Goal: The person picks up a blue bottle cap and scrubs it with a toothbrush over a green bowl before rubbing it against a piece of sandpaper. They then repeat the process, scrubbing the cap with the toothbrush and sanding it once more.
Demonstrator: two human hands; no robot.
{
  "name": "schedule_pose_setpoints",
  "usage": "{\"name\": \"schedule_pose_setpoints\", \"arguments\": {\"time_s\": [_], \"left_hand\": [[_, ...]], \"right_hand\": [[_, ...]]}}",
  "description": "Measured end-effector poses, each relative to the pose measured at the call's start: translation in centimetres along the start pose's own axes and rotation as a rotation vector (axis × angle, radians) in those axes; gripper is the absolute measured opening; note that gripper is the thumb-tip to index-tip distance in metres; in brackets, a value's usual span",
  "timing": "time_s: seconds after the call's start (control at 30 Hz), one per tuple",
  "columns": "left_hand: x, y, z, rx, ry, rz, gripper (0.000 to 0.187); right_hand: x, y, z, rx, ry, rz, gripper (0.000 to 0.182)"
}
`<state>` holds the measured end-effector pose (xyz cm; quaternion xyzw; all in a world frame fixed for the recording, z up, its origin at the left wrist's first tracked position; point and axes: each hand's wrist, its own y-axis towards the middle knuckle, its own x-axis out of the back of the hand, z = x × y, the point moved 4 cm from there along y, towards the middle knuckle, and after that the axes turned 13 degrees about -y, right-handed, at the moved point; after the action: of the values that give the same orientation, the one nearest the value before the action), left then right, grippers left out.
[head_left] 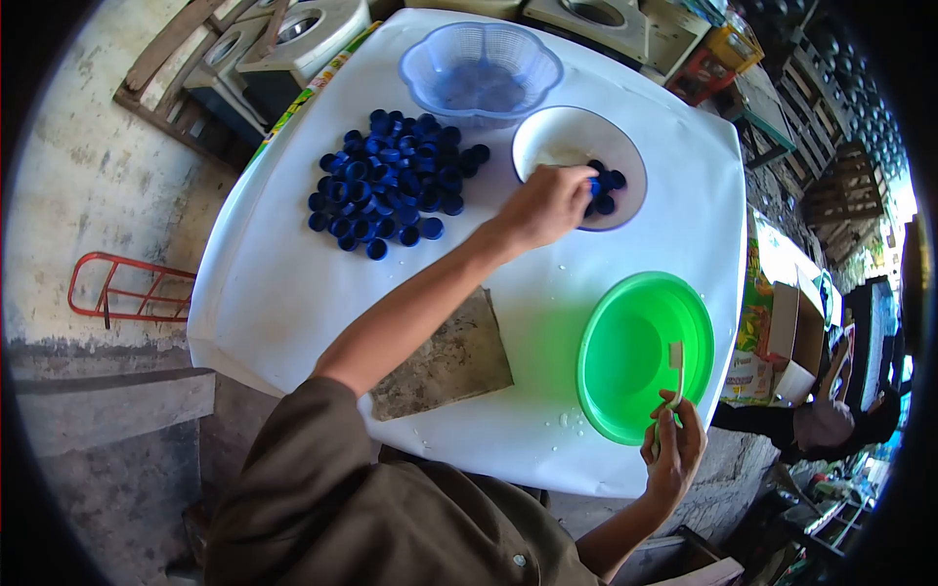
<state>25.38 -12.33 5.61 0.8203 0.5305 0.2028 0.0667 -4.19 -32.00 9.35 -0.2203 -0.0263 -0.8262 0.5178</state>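
Note:
My left hand [553, 205] reaches over the near rim of a white bowl [549, 140], its fingers closed on a blue bottle cap [594, 185]. Several more dark blue caps [606, 204] lie inside that bowl, partly hidden by my fingers. A pale toothbrush [676, 359] is gripped in my right hand [676, 449], bristle end up, over the near right rim of a green basin [584, 386]. The basin seems to hold water. Left of the bowl, a large heap of blue bottle caps [391, 181] is spread on the white-covered table [274, 293].
A bluish plastic basket [418, 80] stands at the table's far side. A worn, stained flat slab [454, 361] lies near the front edge. Water drops dot the cover beside the basin. At right are a cardboard box [796, 327] and another person [821, 425]; a red metal frame [122, 288] stands left.

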Motion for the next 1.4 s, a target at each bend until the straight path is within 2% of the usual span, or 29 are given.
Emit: {"name": "schedule_pose_setpoints", "arguments": {"time_s": [0.17, 0.2, 0.23, 0.3, 0.4, 0.5, 0.57, 0.6, 0.63, 0.7, 0.8, 0.9, 0.97, 1.03, 1.1, 1.17, 1.27, 1.4], "left_hand": [[-6.0, 4.9, 7.1, -0.158, 0.198, -0.022, 0.014], [-6.5, 4.8, 6.9, -0.079, 0.290, -0.010, 0.012], [-7.0, 5.4, 7.1, -0.004, 0.371, 0.132, 0.013], [-6.6, 5.2, 6.7, 0.057, 0.332, 0.057, 0.016], [-4.7, 3.7, 4.4, -0.057, 0.145, -0.194, 0.017], [1.0, 0.7, 0.5, -0.289, 0.013, -0.376, 0.017], [5.7, -1.8, 1.2, -0.328, 0.214, -0.533, 0.019], [7.7, -3.1, 2.1, -0.234, 0.345, -0.534, 0.023], [9.5, -4.3, 3.2, -0.142, 0.475, -0.530, 0.028], [11.6, -6.3, 5.2, 0.054, 0.572, -0.396, 0.038], [12.0, -7.5, 6.5, 0.256, 0.719, -0.268, 0.045], [12.1, -7.1, 7.0, 0.200, 0.755, -0.280, 0.040], [12.0, -7.0, 6.3, 0.117, 0.782, -0.322, 0.033], [12.3, -7.0, 5.1, -0.070, 0.719, -0.394, 0.029], [11.5, -7.8, 3.2, -0.031, 0.412, -0.462, 0.027], [8.8, -8.7, -0.3, -0.036, 0.339, -0.366, 0.031], [2.6, -10.2, -5.2, -0.064, 0.179, -0.194, 0.034], [-6.2, -11.8, -9.1, -0.077, 0.044, 0.085, 0.034]], "right_hand": [[0.2, -1.1, -0.5, -0.042, -0.021, -0.052, 0.022], [0.1, -1.2, -0.5, -0.036, -0.024, -0.046, 0.023], [-0.1, -1.1, -0.6, -0.039, -0.019, -0.042, 0.024], [-0.3, -1.1, -0.8, -0.050, -0.011, -0.037, 0.024], [-0.5, -0.8, -0.9, -0.057, -0.013, -0.039, 0.024], [-0.2, -0.6, -1.0, -0.049, -0.052, -0.040, 0.024], [0.2, -0.5, -1.2, -0.055, -0.055, -0.041, 0.025], [0.5, -0.5, -1.3, -0.058, -0.056, -0.042, 0.025], [0.6, -0.4, -1.4, -0.050, -0.053, -0.045, 0.025], [0.9, -0.2, -1.9, -0.040, -0.046, -0.055, 0.026], [1.0, -0.1, -2.7, -0.080, -0.054, -0.012, 0.034], [1.3, -0.3, -2.9, -0.052, -0.100, 0.009, 0.045], [1.3, -0.6, -1.9, -0.127, -0.162, 0.014, 0.045], [2.1, -1.0, -2.9, -0.201, -0.253, 0.047, 0.047], [2.5, -1.0, -3.7, -0.135, -0.413, -0.016, 0.052], [2.4, -0.5, -2.5, -0.075, -0.607, 0.044, 0.045], [2.7, 0.3, -2.1, 0.154, -0.735, -0.130, 0.035], [3.6, 1.9, -1.2, 0.274, -0.882, 0.050, 0.030]]}}
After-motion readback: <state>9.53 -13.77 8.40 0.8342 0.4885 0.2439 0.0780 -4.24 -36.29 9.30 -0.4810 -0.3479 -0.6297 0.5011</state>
